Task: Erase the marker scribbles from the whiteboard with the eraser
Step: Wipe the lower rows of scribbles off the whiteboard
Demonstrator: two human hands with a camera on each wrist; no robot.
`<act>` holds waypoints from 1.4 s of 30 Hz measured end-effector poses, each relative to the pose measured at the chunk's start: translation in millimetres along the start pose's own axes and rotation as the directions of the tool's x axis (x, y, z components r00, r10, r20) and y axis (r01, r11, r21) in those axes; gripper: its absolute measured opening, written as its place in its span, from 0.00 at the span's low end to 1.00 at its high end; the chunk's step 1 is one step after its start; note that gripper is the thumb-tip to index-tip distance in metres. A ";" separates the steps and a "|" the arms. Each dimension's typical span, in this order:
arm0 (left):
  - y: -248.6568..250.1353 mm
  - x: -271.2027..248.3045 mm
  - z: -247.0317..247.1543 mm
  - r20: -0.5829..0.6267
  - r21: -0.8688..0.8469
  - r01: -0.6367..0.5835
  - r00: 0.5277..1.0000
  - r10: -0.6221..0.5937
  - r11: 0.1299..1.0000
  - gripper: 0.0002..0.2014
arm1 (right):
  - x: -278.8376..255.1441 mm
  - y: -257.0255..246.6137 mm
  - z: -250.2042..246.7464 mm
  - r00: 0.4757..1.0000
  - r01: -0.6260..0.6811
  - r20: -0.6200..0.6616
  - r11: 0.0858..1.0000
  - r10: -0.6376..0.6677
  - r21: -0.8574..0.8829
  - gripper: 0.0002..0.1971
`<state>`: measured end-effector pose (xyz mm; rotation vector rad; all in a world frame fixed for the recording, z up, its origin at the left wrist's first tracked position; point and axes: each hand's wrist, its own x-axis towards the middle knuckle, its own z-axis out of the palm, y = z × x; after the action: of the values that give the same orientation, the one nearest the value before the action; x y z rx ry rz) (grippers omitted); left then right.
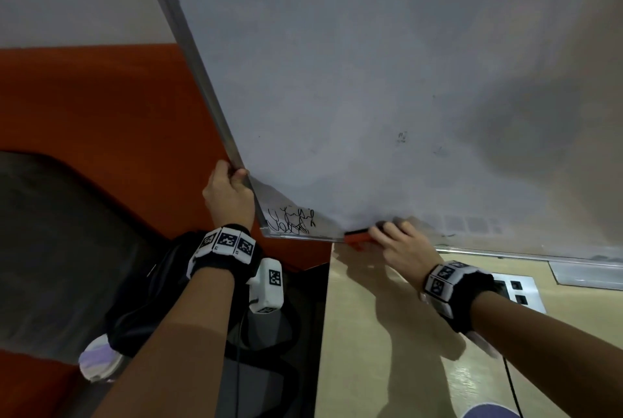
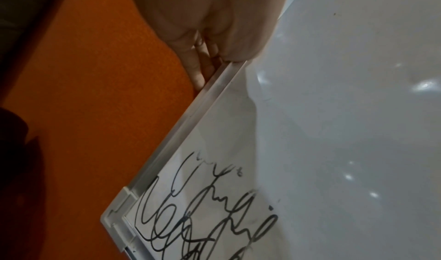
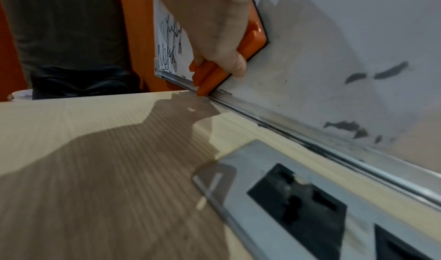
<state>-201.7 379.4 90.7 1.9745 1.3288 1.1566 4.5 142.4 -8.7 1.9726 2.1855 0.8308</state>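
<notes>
A: Orange eraser [image 1: 358,239] is gripped in the right hand [image 1: 401,245], felt flat on the whiteboard [image 1: 371,80], low by the bottom frame, just right of the scribbles [image 1: 290,222].

B: Left hand [image 1: 229,196]?

A: Curled round the board's left frame edge, steadying it.

B: How far along?

A: Black scribbles sit untouched in the bottom-left corner. Grey smudges [image 3: 378,73] remain further right, so prob. well short of done.

B: Anything unclear?

A: Felt is hidden under the fingers; right part of the board is cut off, and the table [image 1: 387,333] partly in shadow.
</notes>
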 end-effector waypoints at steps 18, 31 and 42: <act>0.1 3.5 -6.8 0.063 -0.045 0.012 0.998 -0.010 0.999 0.02 | 54.3 -21.4 -16.7 1.000 0.007 -0.005 0.999 -0.007 -0.038 0.18; -1.2 2.1 -4.6 0.036 -0.030 -0.018 0.999 0.019 0.999 0.01 | 62.6 -10.7 -34.9 0.998 0.027 -0.063 0.997 -0.031 -0.072 0.26; -2.4 3.0 -4.5 0.041 -0.029 -0.044 0.998 0.046 0.999 0.02 | 96.5 -28.1 -30.6 0.983 -0.007 -0.185 1.000 0.011 0.021 0.21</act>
<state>-206.2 382.8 92.3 2.0068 1.2469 1.1427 -49.3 222.5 33.0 1.9893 2.2929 1.0370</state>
